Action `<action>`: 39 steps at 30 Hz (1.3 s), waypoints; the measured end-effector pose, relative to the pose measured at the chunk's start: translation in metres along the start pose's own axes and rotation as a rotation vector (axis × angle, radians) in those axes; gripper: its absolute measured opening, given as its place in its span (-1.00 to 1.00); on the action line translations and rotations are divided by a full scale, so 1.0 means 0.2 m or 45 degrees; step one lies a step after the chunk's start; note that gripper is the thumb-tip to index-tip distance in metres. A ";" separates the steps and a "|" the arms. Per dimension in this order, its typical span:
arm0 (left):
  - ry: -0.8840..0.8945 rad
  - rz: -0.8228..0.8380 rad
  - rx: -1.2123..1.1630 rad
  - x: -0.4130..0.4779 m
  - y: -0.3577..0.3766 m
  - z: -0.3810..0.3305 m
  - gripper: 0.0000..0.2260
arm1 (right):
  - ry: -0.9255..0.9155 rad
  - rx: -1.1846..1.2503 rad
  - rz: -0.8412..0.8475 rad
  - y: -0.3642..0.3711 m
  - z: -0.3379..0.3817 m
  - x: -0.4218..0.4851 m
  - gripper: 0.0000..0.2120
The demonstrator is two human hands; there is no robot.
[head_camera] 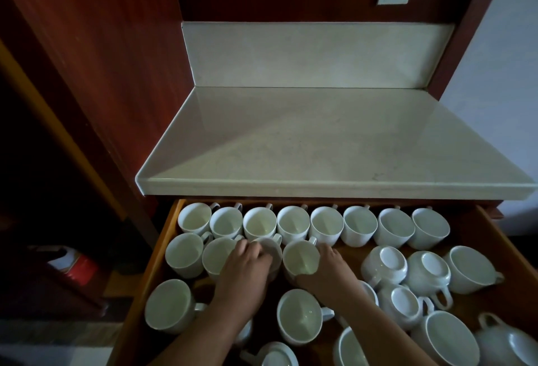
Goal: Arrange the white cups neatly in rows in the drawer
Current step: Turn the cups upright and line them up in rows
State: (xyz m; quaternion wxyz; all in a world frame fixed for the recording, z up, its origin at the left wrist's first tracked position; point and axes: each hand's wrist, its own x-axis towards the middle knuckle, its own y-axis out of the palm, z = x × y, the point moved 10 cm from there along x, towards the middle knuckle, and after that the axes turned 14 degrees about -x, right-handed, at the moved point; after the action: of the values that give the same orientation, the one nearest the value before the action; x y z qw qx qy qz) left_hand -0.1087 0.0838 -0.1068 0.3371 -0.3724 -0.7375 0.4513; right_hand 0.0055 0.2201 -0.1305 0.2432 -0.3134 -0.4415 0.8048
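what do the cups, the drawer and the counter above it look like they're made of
The white cups look like glazed ceramic or porcelain: smooth, glossy, with soft highlights. The drawer seems to be wood with an orange-brown varnish, though it could be laminate. The countertop looks like polished pale stone or a marble-like composite, faintly speckled, with a sheen.

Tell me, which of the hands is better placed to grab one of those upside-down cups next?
Probably the right hand: the upside-down cups lie just to its right, while the left hand sits farther away across the drawer.
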 end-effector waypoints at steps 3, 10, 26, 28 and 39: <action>-0.030 0.024 -0.032 -0.01 0.00 0.01 -0.88 | -0.005 0.002 -0.016 -0.01 0.00 0.00 -0.23; -0.066 0.009 -0.148 -0.02 -0.04 0.02 -0.78 | -0.017 0.054 0.017 -0.01 0.01 0.02 -0.16; -0.312 0.021 -0.065 -0.10 -0.19 0.25 -0.76 | 0.000 0.054 -0.018 -0.01 0.01 0.02 -0.23; -0.297 0.015 -0.038 -0.10 -0.19 0.26 -0.75 | 0.000 0.052 -0.024 0.00 0.02 0.02 -0.23; -0.009 0.046 -0.027 -0.05 -0.10 0.10 -0.64 | 0.016 0.054 -0.032 0.01 0.02 0.02 -0.20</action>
State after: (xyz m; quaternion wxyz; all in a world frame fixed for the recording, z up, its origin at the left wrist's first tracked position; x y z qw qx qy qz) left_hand -0.1248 0.0605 -0.0962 0.3224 -0.3878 -0.7366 0.4506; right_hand 0.0001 0.2198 -0.1312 0.2627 -0.3075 -0.4266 0.8090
